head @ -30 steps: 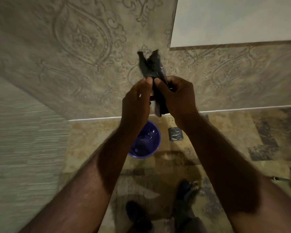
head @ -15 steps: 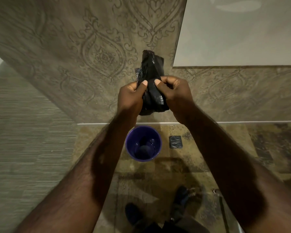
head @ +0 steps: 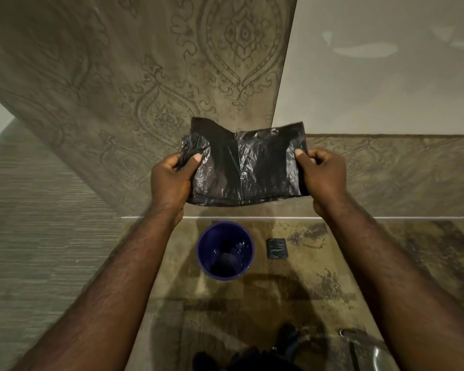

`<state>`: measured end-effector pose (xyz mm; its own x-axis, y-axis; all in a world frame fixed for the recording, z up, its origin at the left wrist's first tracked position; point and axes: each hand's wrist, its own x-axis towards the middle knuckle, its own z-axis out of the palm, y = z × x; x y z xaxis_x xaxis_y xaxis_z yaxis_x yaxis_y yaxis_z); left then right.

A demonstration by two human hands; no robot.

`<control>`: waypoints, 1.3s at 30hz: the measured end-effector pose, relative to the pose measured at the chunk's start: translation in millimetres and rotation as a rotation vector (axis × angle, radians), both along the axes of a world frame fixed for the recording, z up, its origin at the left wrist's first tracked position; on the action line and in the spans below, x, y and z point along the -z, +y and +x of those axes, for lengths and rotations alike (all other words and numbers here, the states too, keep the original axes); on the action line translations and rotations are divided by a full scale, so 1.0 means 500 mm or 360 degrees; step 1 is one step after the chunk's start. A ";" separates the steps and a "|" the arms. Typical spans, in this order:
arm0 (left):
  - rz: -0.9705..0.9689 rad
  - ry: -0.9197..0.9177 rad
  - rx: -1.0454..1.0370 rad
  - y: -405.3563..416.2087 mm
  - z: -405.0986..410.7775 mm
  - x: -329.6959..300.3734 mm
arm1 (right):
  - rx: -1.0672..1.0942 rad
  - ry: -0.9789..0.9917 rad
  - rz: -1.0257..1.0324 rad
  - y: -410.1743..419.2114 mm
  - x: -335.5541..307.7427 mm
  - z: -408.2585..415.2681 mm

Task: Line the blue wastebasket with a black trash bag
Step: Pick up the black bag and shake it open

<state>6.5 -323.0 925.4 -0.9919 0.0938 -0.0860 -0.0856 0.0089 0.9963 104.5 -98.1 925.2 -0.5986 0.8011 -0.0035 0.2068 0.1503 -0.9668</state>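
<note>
A: Black plastic first. Starting from the left, what does the left hand (head: 172, 180) have?

B: It is clamped on the left end of the black trash bag (head: 241, 167), thumb on the near face and fingers curled behind. The film bunches there.

A: And across the middle?

B: The bag is partly unfolded into a wide band, held up in front of the patterned wall (head: 118, 89). Its long axis runs left to right, from one hand to the other, with a crease down the centre. I can't tell which edge is the open mouth.

A: Then the right hand (head: 323, 175)?

B: Pinched shut on the right end in the same manner, thumb in front.

A: Where is the blue wastebasket (head: 225, 250) relative to all that?

B: On the floor (head: 319, 277), upright, mouth pointing up toward the camera, unlined. It appears below the bag and between the two forearms, slightly nearer the left one. Just to its right lies a small folded black packet (head: 277, 249), apart from it.

A: So what does the next move turn on?

B: I'd judge the bag needs more unfolding and its mouth found, then lowering straight down, since the basket sits almost under the bag's middle.
</note>
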 end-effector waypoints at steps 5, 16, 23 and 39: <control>0.0036 0.0070 0.0069 0.007 0.000 -0.029 | 0.0143 -0.0209 0.0177 0.007 -0.002 -0.006; -0.0677 0.0569 0.0547 0.005 0.005 -0.092 | -0.1026 0.0025 0.1018 -0.060 -0.128 -0.080; -0.0681 0.0592 0.0564 -0.016 -0.017 -0.114 | -0.1147 -0.0059 0.1163 -0.056 -0.150 -0.114; -0.0400 0.0332 0.0277 -0.002 -0.055 -0.080 | -0.1061 -0.0029 0.1021 -0.010 -0.161 -0.112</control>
<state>-21.0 -324.0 965.3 -0.9616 0.2642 0.0743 0.1432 0.2519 0.9571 48.8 -103.4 1005.6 -0.9407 0.1426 0.3079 -0.1007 0.7492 -0.6547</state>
